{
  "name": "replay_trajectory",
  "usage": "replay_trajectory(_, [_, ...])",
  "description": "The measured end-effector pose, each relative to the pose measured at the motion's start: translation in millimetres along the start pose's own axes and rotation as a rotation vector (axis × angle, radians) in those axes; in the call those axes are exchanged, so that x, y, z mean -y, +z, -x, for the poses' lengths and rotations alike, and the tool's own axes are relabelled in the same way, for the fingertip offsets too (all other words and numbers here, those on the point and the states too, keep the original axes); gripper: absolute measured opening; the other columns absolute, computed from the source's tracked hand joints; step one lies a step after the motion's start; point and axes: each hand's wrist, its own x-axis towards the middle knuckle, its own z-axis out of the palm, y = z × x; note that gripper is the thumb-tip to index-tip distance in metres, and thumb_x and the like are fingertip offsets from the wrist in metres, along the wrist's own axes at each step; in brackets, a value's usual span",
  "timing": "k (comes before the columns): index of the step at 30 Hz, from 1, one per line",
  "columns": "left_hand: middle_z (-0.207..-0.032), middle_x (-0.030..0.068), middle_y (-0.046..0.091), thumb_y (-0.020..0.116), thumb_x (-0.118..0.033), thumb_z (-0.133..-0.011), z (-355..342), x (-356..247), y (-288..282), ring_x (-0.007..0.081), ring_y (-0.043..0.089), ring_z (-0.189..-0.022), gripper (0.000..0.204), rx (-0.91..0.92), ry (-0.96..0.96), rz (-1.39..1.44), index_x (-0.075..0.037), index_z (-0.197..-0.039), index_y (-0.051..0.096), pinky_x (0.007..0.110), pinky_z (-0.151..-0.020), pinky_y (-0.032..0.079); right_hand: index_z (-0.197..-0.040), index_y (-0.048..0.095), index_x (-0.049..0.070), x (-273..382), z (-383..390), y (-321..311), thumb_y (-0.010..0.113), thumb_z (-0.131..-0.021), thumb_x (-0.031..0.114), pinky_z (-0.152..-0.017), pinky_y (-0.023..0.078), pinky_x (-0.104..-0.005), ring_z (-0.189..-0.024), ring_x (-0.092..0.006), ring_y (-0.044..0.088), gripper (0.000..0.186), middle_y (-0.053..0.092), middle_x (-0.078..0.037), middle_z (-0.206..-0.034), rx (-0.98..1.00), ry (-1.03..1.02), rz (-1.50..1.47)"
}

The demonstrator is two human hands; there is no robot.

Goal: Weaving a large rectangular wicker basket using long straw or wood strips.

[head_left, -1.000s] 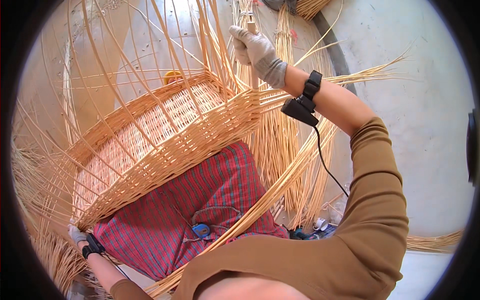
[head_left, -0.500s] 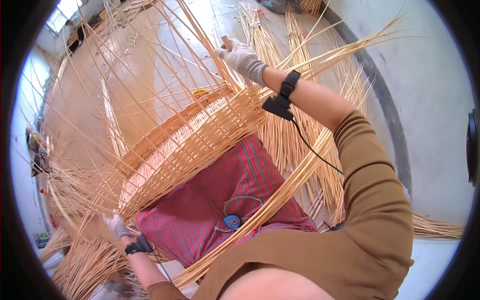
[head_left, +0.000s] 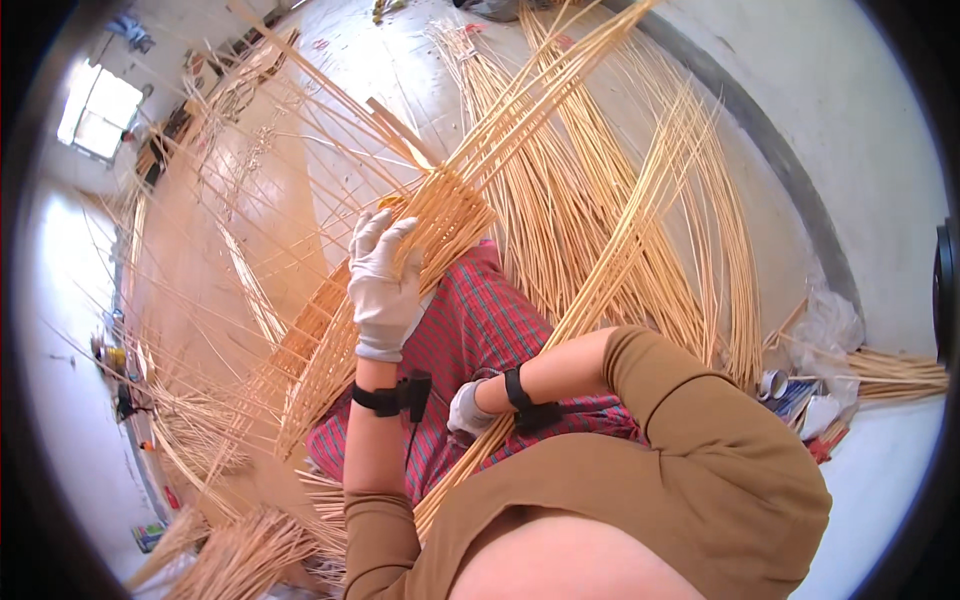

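Note:
The woven basket [head_left: 448, 205], with long upright rods fanning out, is tilted along the red striped cloth [head_left: 480, 290] over my lap. My gloved left hand [head_left: 385, 280] reaches up to the basket's near wall, fingers curved over it. My gloved right hand [head_left: 466, 408] is low on the cloth beside a sheaf of long rods [head_left: 615, 255]; its fingers are mostly hidden. A flat wooden stick [head_left: 383, 113] stands at the basket's far corner.
Long rod bundles [head_left: 520, 180] lie to the right along the wall [head_left: 840, 120]. Loose cane piles [head_left: 240, 550] are at lower left. Plastic bags [head_left: 825, 320] and small items sit at the right, tools [head_left: 110, 355] along the left wall.
My right hand has left the wooden stick and dropped to my lap. My left hand has moved from the near-left end up to the basket's wall. The view has swung, showing more room.

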Motion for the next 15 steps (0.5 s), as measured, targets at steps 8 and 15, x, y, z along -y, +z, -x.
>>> replay_trajectory(8, [-0.122,0.016,0.063,0.071,-0.008,-0.086,7,6,7,0.0351,0.056,-0.121,0.026,0.095,-0.175,0.032,-0.009,-0.112,0.069,0.043,-0.104,0.045,-0.12,0.071,0.015,-5,-39,29,0.069,-0.085,0.033,-0.087,0.056,-0.0439,-0.111,-0.0299,0.068,0.039,0.072,-0.008,-0.117,-0.087,0.109,-0.188])
replay_trajectory(15, [-0.139,0.018,0.055,0.08,-0.03,-0.076,-47,12,83,0.0348,0.048,-0.133,0.084,0.287,-0.102,-0.437,-0.023,-0.151,0.042,0.044,-0.109,0.039,-0.099,0.068,0.011,8,55,0,0.076,-0.079,0.041,-0.079,0.055,-0.0478,-0.091,-0.0387,0.068,0.037,0.07,-0.018,-0.094,-0.857,0.023,-0.738])
